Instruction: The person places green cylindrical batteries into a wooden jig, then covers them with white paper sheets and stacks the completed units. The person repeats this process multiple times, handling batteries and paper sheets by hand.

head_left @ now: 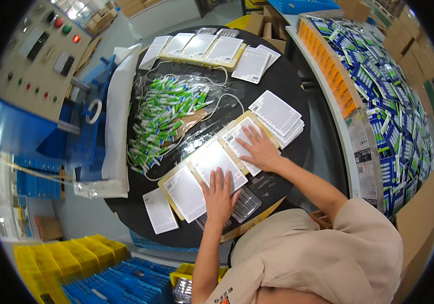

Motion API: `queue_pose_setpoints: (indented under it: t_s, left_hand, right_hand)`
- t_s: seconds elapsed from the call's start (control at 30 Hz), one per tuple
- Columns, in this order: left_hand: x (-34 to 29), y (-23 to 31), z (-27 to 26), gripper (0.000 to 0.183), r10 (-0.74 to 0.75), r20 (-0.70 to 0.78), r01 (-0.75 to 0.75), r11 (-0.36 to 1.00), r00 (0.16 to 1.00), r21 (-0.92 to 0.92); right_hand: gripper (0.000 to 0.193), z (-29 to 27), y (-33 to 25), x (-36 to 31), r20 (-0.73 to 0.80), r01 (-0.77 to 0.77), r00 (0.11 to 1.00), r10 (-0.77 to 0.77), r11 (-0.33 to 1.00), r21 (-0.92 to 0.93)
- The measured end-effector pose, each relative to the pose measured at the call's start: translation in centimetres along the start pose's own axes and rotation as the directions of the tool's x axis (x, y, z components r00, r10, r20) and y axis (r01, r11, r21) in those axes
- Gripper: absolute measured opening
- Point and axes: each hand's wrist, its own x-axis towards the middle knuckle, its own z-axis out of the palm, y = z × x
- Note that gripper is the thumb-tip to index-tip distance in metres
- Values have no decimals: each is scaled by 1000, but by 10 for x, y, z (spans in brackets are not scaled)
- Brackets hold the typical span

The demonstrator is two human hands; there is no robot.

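Note:
My left hand lies flat, fingers stretched, on the lower edge of a white printed card in the middle of a yellow tray. With its fingers spread, my right hand rests on another white card towards the tray's right end. A third card lies in the tray's left end. Clear plastic blister shells stick out below the tray by my left hand. A loose stack of white cards sits at the tray's right end, and one more card at its left.
Behind the tray, a heap of green-and-white sticks lies on the round black table. A second yellow tray with cards stands at the far side. A control panel rises at left; a bin of blue-green packages stands right.

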Motion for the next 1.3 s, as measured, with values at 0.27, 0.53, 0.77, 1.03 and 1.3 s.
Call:
queue_pose_setpoints:
  t_s: [0.27, 0.53, 0.77, 1.03, 1.3]
  left_hand:
    - [3, -7, 9, 73, 26, 53, -31, 995, 998, 96]
    - [4, -6, -18, 79, -49, 3, 49, 998, 999, -30]
    - [-124, -40, -40, 43, -770, -251, 362, 527, 586, -769]
    - [-293, -38, 54, 41, -828, 561, -131, -557, 14, -820]
    - [-311, -16, 127, 43, -603, 794, -162, -793, 78, -587]
  right_hand:
    - [72, 16, -6, 14, -84, -68, 994, 66, 997, -20]
    - [73, -9, -2, 54, 71, -133, 989, 131, 991, 12]
    - [38, -21, 233, 16, -581, -764, 339, 740, 577, 290]
    - [55, 99, 323, -45, 320, -354, 265, 910, -217, 910]
    - [42, 91, 148, -144, 309, -202, 308, 900, -255, 946]
